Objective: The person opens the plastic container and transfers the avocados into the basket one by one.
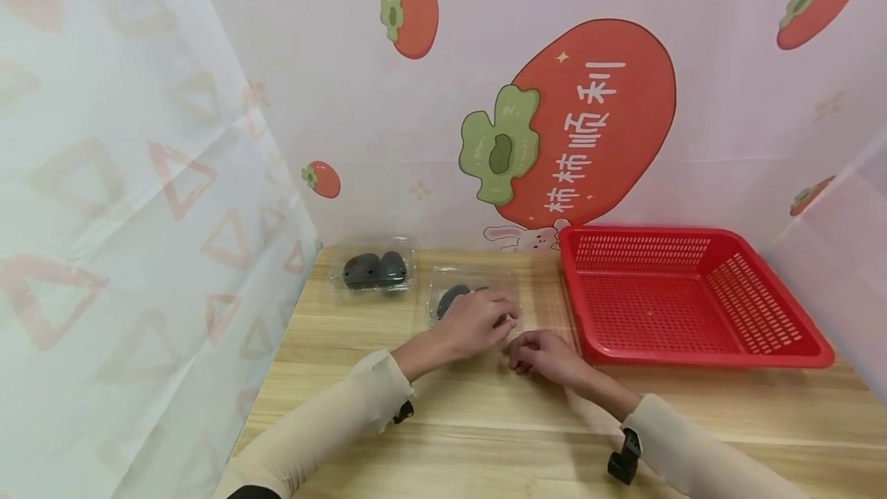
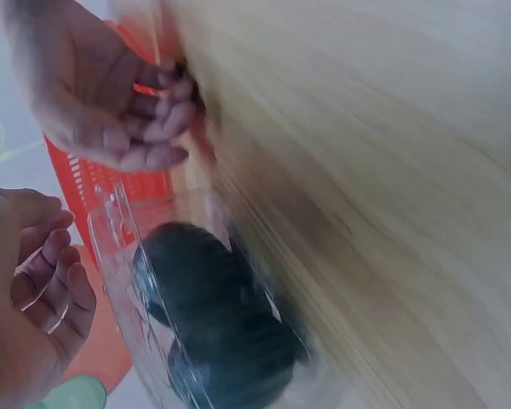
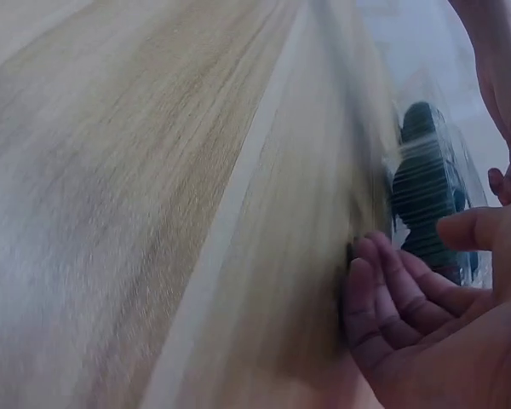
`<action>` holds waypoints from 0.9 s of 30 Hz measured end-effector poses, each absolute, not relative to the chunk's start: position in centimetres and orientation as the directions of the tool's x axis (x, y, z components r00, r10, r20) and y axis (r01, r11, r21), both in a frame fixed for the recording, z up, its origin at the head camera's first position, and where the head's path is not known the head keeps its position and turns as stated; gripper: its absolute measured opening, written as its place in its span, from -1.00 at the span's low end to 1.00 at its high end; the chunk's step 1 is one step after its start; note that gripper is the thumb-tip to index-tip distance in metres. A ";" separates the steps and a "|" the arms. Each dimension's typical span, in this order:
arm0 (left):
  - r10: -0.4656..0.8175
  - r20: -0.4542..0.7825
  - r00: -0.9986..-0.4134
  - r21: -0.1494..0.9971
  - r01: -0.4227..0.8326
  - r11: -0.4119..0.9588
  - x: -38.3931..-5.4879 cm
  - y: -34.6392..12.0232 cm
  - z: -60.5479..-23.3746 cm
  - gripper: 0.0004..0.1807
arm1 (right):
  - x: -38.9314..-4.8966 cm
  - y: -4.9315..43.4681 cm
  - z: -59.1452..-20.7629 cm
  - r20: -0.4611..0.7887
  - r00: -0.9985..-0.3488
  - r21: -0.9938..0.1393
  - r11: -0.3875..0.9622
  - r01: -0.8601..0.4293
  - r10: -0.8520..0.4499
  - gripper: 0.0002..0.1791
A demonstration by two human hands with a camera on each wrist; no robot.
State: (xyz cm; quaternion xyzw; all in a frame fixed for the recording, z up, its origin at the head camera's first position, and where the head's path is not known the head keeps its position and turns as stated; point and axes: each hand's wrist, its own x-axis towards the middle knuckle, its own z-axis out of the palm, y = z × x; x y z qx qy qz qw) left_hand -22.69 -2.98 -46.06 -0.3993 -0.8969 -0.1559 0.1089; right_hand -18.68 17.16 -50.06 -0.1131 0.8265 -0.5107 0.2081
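A clear plastic box [image 1: 509, 279] stands on the table with dark oval fruits [image 2: 183, 264] in it, possibly avocados. Over its front right part hovers my left hand [image 1: 478, 322], fingers loosely bent with nothing between them; in the left wrist view it is apart from the box wall. My right hand [image 1: 547, 356] is low over the wood, just right of the box's near corner. Its fingers [image 3: 392, 298] are gently curved, palm facing the box, and hold nothing. Whether the fingertips touch the table, I cannot tell. The left hand hides part of the fruits in the head view.
Another clear plastic box [image 1: 409, 249] with dark fruits sits at the back left. To the right is a red plastic basket [image 1: 651, 310] with slotted walls. Printed cloth walls [image 1: 360, 98] enclose the wooden table [image 1: 443, 445] at the back and sides.
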 end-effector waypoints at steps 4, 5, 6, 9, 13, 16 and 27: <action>0.651 0.348 -0.675 0.236 0.735 0.636 -22.8 -4.4 -45.7 -0.86 | -18.2 17.4 -49.1 -0.179 -0.853 -0.809 0.567 -0.155 -0.490 -0.82; 0.640 0.348 -0.685 0.253 0.726 0.639 -22.9 -4.8 -45.6 -0.86 | -18.1 17.4 -48.9 -0.161 -0.840 -0.786 0.583 -0.209 -0.518 -0.83; 0.628 0.346 -0.697 0.272 0.715 0.644 -22.9 -5.1 -45.6 -0.86 | -18.0 17.5 -48.7 -0.140 -0.827 -0.757 0.597 -0.265 -0.545 -0.84; 0.588 0.347 -0.731 0.325 0.681 0.656 -23.1 -6.1 -45.6 -0.82 | -17.8 17.5 -47.9 -0.087 -0.787 -0.667 0.623 -0.410 -0.611 -0.87; 0.533 0.373 -0.759 0.409 0.650 0.640 -23.0 -7.5 -45.6 -0.80 | -17.6 17.2 -46.2 -0.039 -0.749 -0.531 0.649 -0.544 -0.661 -0.86; 0.499 0.402 -0.768 0.468 0.640 0.609 -22.9 -8.5 -45.6 -0.80 | -17.4 16.8 -44.7 0.011 -0.712 -0.409 0.647 -0.644 -0.702 -0.81; 0.317 0.375 -0.871 0.646 0.491 0.585 -22.9 -12.0 -46.8 -0.77 | -18.4 15.7 -41.2 0.142 -0.606 -0.155 0.587 -0.794 -0.783 -0.68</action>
